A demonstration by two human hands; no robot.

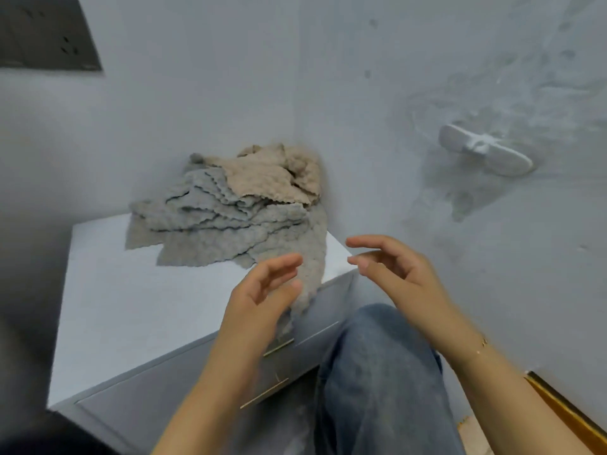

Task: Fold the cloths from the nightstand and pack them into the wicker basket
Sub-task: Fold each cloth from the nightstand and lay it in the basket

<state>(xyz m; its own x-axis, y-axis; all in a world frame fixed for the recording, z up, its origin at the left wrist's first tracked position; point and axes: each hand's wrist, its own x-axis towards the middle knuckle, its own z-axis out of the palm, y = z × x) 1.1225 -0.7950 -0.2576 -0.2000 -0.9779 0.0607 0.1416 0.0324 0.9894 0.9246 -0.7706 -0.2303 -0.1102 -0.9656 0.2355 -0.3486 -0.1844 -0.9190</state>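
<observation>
1. Surface: white nightstand [138,310] fills the lower left and centre of the frame, pushed into a corner of pale grey walls [230,77]. Two drawer fronts show on its near face, each with a thin metal pull.
2. Room: dark socket plate [42,34] on the wall, upper left. White wall hook [486,154] on the right-hand wall, upper right, with scuffed patchy paint around it. Strip of yellow-brown trim [571,415] at the lower right edge.
3. Counts: one heap of cloths [230,211], exact number hard to tell; several grey wavy-edged layers stacked, one beige cloth [272,178] on top at the back. Two hands, one jeans-clad leg [377,382] at bottom centre. Thin bracelet [483,343] on the right wrist.
4. Cloth position: heap sits on the back right part of the nightstand top, against the wall corner. One grey cloth trails forward and hangs over the front right edge, down past the upper drawer.
5. Left hand [262,300]: centre of frame, fingers loosely curved and slightly apart, holding nothing. It overlaps the hanging grey cloth in view; contact cannot be told.
6. Right hand [397,270]: right of centre, fingers relaxed and a little spread, thumb apart from them, holding nothing. It hovers off the nightstand's right corner, apart from the cloths.
7. Palms roughly face each other with a gap between.
</observation>
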